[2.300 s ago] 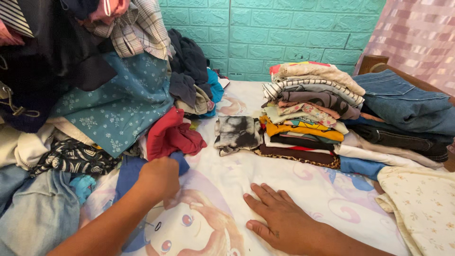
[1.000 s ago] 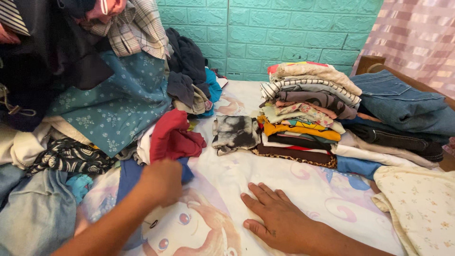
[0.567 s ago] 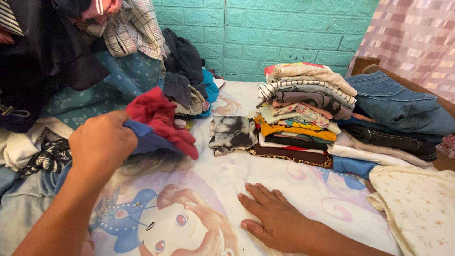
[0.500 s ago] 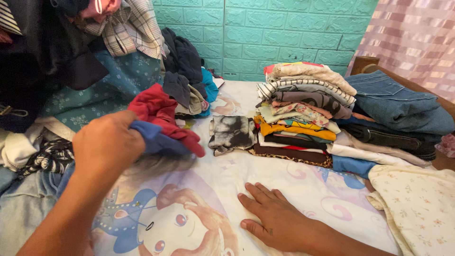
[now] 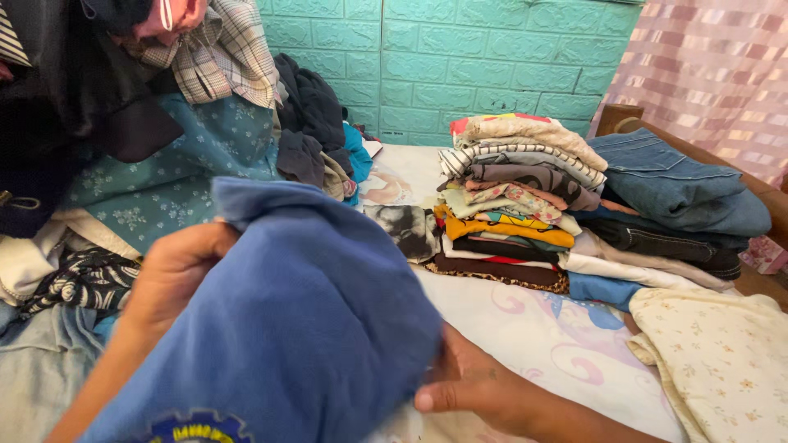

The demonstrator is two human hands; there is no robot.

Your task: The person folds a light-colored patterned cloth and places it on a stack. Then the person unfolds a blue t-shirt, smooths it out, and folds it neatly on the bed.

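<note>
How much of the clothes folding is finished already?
Part of it. Done: a tall folded stack with folded jeans beside it on the bed. In hand: a blue shirt, gripped by the left hand, with the right hand at its lower edge. Left: a big unfolded heap on the left, larger than the stack.

We've got a tall folded stack of clothes [image 5: 513, 201] on the bed here, striped and patterned tops over an orange one and darker ones below. Right beside it sit folded jeans [image 5: 685, 189], with a cream floral piece [image 5: 722, 361] lying in front of those. A black and white tie-dye item [image 5: 406, 230] rests against the stack's left side. On the left there's a loose heap with a teal flowered cloth [image 5: 164, 180] and a plaid shirt [image 5: 222, 53]. A teal brick wall [image 5: 460, 57] stands behind it all.
</note>
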